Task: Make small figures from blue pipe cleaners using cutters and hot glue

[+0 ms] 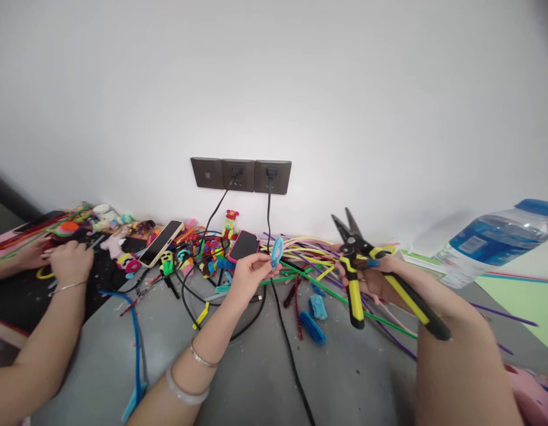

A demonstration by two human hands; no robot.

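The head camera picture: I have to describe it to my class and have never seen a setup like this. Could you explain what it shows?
There is no machine here, just a person's bare hands. The one picture comes from a camera worn on that person's head, looking forward and down. The left hand pinches a small blue loop. The right hand holds yellow-and-black cutters, blades apart. On the grey table lie long coloured stems, blue bundles, a black cable and two phones. A water bottle is at the far right. The hands at far left belong to someone else.
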